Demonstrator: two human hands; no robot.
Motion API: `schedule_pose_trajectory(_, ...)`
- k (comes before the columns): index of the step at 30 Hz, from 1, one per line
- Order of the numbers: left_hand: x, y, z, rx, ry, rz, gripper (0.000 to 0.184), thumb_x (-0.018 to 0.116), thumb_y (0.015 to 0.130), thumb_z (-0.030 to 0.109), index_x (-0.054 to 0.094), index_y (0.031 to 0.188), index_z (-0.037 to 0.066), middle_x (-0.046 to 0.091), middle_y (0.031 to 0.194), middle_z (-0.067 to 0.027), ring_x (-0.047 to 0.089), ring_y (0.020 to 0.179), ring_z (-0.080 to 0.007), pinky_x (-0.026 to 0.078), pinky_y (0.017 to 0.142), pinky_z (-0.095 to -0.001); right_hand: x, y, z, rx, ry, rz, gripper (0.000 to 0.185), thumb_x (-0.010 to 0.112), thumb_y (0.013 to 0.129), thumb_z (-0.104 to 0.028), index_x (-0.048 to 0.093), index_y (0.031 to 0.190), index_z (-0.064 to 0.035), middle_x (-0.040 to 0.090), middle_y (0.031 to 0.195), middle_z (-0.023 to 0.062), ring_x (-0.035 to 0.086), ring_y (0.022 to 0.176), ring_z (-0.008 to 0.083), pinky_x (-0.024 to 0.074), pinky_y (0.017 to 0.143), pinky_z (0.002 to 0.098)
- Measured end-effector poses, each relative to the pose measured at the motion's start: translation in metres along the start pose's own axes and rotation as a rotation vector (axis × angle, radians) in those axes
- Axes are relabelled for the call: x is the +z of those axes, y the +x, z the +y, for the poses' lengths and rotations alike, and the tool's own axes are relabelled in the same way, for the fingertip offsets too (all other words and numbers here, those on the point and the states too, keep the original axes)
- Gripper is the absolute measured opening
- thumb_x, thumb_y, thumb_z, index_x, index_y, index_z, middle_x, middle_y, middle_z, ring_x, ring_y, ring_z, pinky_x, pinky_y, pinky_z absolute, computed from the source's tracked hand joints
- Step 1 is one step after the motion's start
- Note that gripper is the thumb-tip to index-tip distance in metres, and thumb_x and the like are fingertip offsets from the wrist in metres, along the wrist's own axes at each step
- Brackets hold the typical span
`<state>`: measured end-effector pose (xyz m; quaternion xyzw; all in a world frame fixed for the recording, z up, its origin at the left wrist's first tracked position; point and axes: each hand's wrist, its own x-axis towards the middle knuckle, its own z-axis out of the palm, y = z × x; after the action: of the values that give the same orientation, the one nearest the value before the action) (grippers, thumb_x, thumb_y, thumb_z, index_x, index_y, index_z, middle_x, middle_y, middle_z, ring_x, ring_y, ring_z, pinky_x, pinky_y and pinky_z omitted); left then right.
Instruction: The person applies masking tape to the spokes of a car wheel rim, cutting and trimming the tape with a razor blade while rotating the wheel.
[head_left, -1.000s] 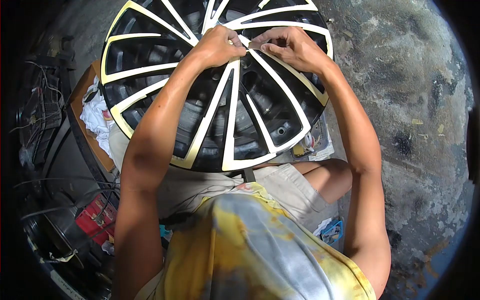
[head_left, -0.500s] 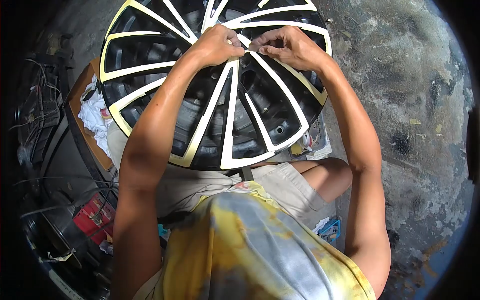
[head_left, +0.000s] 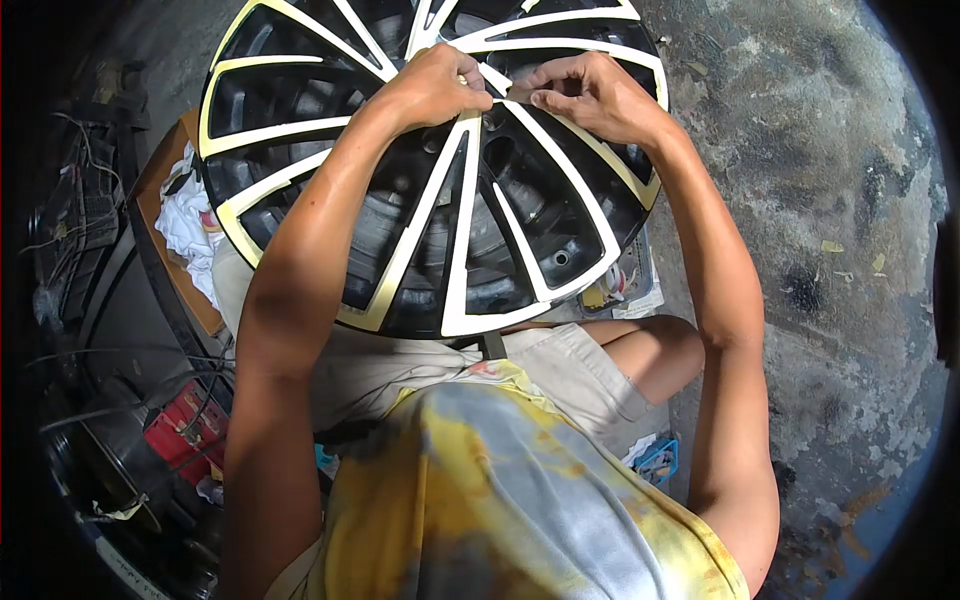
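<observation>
A black wheel rim [head_left: 400, 325] lies face up in front of me, its spokes edged with white and pale yellow masking tape [head_left: 457, 270]. Close to the hub, my left hand [head_left: 440, 88] is closed, thumb and fingers pinching at the masking tape, with a small yellowish bit showing between the fingers. Just to its right, my right hand [head_left: 595, 97] is closed in a pinch on a small, thin, greyish blade-like piece [head_left: 518, 93]. The tips of both hands nearly meet over the tape. My fingers partly cover the hub.
A cardboard box [head_left: 180, 262] with white cloth [head_left: 187, 228] stands at the left, above a red case [head_left: 187, 425] and cables. Beneath the rim's right side sits a tray [head_left: 640, 285] of small items. A blue basket [head_left: 657, 462] is beside my leg; worn concrete [head_left: 800, 200] extends right.
My right hand has shifted slightly right, widening the small gap between my fingertips. My left hand keeps its pinch near the hub. The rim appears almost unmoved.
</observation>
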<state>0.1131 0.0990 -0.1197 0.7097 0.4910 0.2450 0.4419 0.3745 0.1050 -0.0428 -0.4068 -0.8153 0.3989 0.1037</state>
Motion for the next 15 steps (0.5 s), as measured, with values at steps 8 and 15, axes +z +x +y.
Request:
schedule_pose_trajectory(8, -0.007, 0.000, -0.001, -0.007, 0.039, -0.009, 0.030, 0.085, 0.080, 0.025, 0.080, 0.090, -0.002, 0.073, 0.078, -0.0156, 0.070, 0.076, -0.0240, 0.055, 0.073, -0.0388, -0.004, -0.003, -0.014, 0.139, -0.163, 0.006, 0.023, 0.076, 0.100, -0.012, 0.083, 0.121, -0.0037, 0.084, 0.101, 0.0162, 0.078, 0.087, 0.0222, 0.0608, 0.081, 0.0385)
schedule_pose_trajectory(15, -0.012, -0.005, 0.011, -0.027, 0.069, -0.043, 0.025, 0.083, 0.081, 0.022, 0.078, 0.088, -0.001, 0.067, 0.073, -0.0087, 0.063, 0.073, -0.0173, 0.050, 0.069, -0.0351, -0.001, -0.015, -0.004, -0.008, -0.154, -0.007, 0.022, 0.076, 0.104, -0.010, 0.082, 0.123, -0.0030, 0.083, 0.113, 0.0150, 0.078, 0.094, 0.0210, 0.0625, 0.082, 0.0340)
